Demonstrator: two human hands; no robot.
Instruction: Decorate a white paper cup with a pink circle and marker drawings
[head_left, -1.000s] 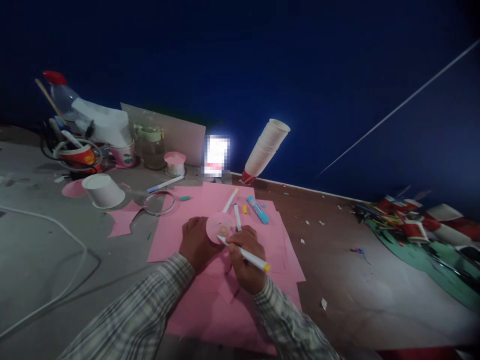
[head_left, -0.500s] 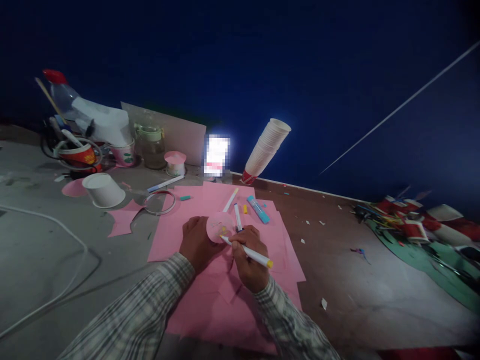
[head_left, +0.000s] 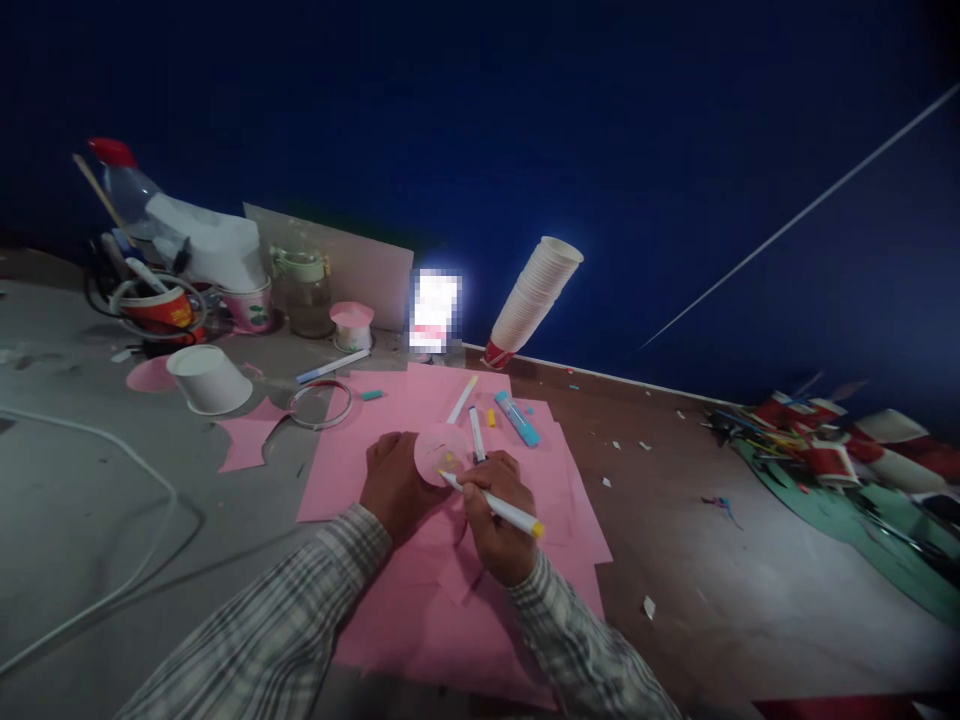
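Note:
My left hand [head_left: 394, 487] is closed around a small upturned cup whose round pink top [head_left: 441, 452] faces me, with small yellow marks on it. My right hand [head_left: 495, 515] grips a white marker with a yellow end cap [head_left: 499, 507]; its tip touches the lower edge of the pink top. Both hands rest over large pink paper sheets [head_left: 375, 450] spread on the table. Two more markers [head_left: 475, 433] and a blue glue stick [head_left: 516, 418] lie just beyond the cup.
A leaning stack of white paper cups [head_left: 532, 297] stands at the back. An upturned white cup [head_left: 208, 379], a tape ring [head_left: 321, 404], jars and a bottle crowd the back left. A white cable [head_left: 112, 450] crosses the left. Cups and scraps [head_left: 825, 450] pile at right.
The marker tip has shifted slightly along the lower edge of the pink top, and my right hand has turned a little. My left hand stays put.

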